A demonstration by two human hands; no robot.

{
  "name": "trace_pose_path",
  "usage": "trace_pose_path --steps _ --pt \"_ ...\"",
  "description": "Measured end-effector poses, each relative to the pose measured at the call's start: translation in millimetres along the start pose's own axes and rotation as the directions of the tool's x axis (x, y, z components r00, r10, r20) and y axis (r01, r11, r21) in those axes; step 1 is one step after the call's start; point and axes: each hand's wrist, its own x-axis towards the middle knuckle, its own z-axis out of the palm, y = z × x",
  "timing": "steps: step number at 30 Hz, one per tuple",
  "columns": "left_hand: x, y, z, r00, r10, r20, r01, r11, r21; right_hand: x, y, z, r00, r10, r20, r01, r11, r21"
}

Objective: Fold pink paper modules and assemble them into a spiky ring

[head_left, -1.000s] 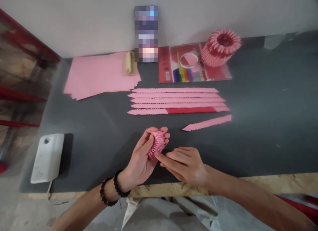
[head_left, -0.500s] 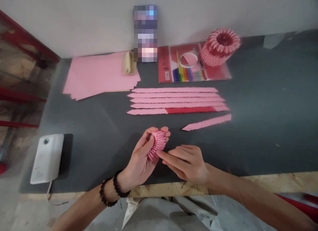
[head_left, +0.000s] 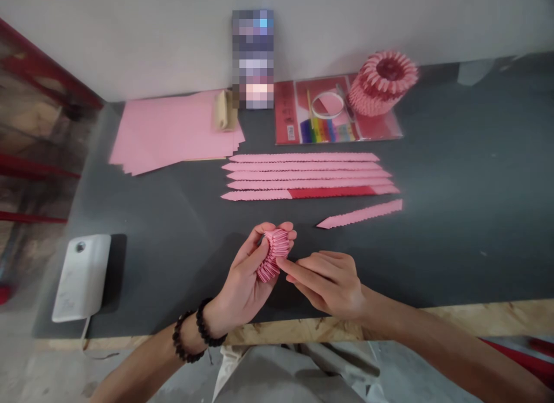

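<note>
Dark grey table point(head_left: 454, 218) fills most of the frame, pale wall point(head_left: 130, 39) along the top. Stack of pink sheets point(head_left: 164, 129) upper left, edges fanned out. Five pink strips point(head_left: 303, 175) mid-frame, stacked in a row, toothed edges, pointed left ends; lowest one has a long red section. Red packet point(head_left: 285, 131) upper right of center, flat, multicolor bars on it.

Right hand point(head_left: 331, 279) lower center-right: index fingertip on the right edge of the pleated piece, other fingers curled. Can't tell if it grips anything. Left hand point(head_left: 246, 276) lower center: grasping the pleated piece, thumb on the near face, fingertips around the far edge.

Pink pleated pot point(head_left: 359, 100) upper right, on the packet's right end, opening up. Upright panel point(head_left: 253, 51) top center, pixelated, unreadable. White device point(head_left: 82, 276) lower left, cord running off the table edge. Short pink strip point(head_left: 361, 213) right of center, angled, apart from the five. Pleated piece point(head_left: 279, 241), pink, just below frame center, off the table, in the left hand. Beige object point(head_left: 223, 111) on the sheets' right end, ID unclear. Two dark bead bracelets point(head_left: 203, 325) on the left wrist.
</note>
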Motion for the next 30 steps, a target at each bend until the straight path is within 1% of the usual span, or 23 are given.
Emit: trace_pose_path --steps 6,10,15,20,23,28,30 --pt "0.5 0.9 2.3 1.000 0.000 0.016 0.001 1.000 -0.014 -0.2 0.2 0.3 1.000 0.013 0.001 -0.013 0.999 0.034" --pt "-0.3 0.6 2.8 1.000 0.003 0.001 -0.003 1.000 -0.012 0.9 1.4 -1.9 0.999 0.033 -0.017 -0.032 0.999 0.043" --pt "-0.3 -0.4 2.6 1.000 -0.012 -0.007 0.012 1.000 -0.018 3.7 3.9 -4.0 0.999 0.047 -0.007 -0.047 0.998 0.044" --pt "0.1 -0.7 1.7 1.000 -0.003 0.010 0.003 1.000 -0.025 5.4 4.0 -4.7 1.000 0.020 -0.015 -0.020 0.999 0.026" --pt "0.1 -0.9 1.5 0.999 0.006 0.031 -0.005 1.000 -0.027 5.4 4.4 -4.5 0.998 0.037 -0.041 -0.036 0.999 0.029" --pt "0.0 -0.3 1.6 0.999 0.000 0.040 0.002 1.000 -0.027 5.3 5.9 -4.2 0.998 0.057 -0.024 -0.056 0.997 0.050" --pt "-0.5 -0.2 1.8 0.999 0.003 0.042 -0.003 1.000 -0.020 5.3 6.4 -4.4 0.997 0.067 -0.036 -0.064 0.996 0.065"
